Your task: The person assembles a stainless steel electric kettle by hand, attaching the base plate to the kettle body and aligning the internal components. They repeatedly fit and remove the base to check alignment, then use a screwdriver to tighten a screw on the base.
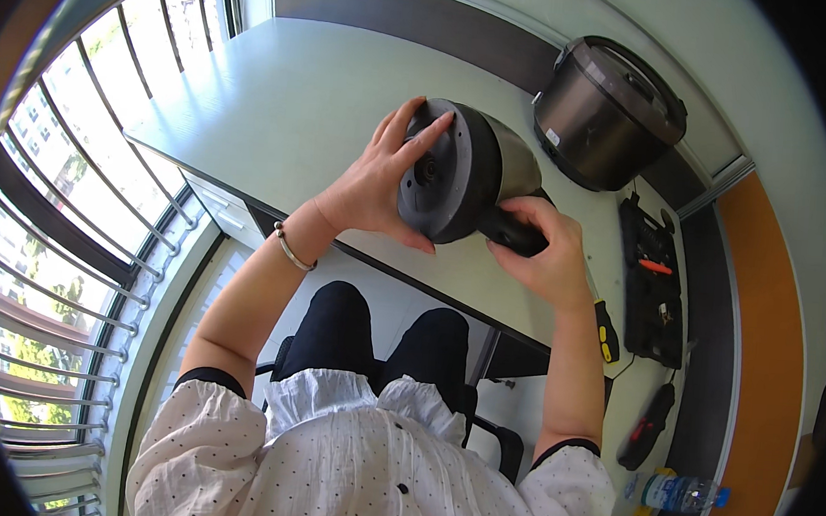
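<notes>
An electric kettle [517, 156] with a steel body and black base is tipped on its side above the table [281, 99], its underside turned toward the left. My left hand [380, 176] is spread over that round black underside, thumb at the lower rim and fingers at the upper part, holding it. On the other side, my right hand [546, 247] is wrapped round the kettle's black handle [511, 234]. The spout and lid are hidden from this view.
A brown rice cooker [611, 114] stands at the back right. Along the right side lie a black tool case [653, 277], a yellow-and-black tool handle [605, 331], a black-and-red tool [648, 428] and a water bottle [682, 493]. A barred window [64, 237] is at left.
</notes>
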A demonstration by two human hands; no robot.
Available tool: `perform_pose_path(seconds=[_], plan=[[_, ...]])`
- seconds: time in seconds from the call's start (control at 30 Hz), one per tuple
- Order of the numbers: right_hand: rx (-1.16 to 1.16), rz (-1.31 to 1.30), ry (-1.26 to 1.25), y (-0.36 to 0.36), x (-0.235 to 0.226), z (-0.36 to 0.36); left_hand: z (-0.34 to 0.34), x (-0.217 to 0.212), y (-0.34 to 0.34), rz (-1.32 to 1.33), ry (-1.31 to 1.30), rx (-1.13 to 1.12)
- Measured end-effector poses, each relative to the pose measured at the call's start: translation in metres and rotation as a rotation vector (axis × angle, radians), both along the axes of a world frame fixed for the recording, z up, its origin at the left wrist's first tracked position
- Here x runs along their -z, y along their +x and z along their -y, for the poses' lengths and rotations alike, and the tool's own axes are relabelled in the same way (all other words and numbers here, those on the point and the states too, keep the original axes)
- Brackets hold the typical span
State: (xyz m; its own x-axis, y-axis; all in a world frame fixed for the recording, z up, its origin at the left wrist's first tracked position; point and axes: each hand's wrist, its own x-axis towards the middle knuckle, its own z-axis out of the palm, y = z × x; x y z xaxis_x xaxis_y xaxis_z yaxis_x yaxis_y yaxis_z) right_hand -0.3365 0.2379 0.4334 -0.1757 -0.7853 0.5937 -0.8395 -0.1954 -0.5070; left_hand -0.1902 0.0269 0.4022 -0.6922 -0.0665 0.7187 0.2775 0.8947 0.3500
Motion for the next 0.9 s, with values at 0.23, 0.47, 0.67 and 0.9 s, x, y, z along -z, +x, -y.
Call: perform_pose_path(seconds=[0.23, 0.47, 0.67, 0.9], plan=[[-0.004, 0.005, -0.051, 0.0, 0.003, 0.002, 0.005, -0.001, -0.002, 0.128, 0.062, 0.055], [0.006, 0.037, -0.042, 0.001, 0.005, 0.001, 0.001, -0.004, -0.003, 0.199, 0.106, 0.055], [0.018, 0.056, -0.02, -0.002, 0.007, -0.001, -0.003, -0.01, -0.001, 0.204, 0.064, 0.043], [0.005, 0.07, -0.004, -0.003, 0.011, -0.001, 0.0, -0.016, 0.002, 0.191, -0.113, 0.009]])
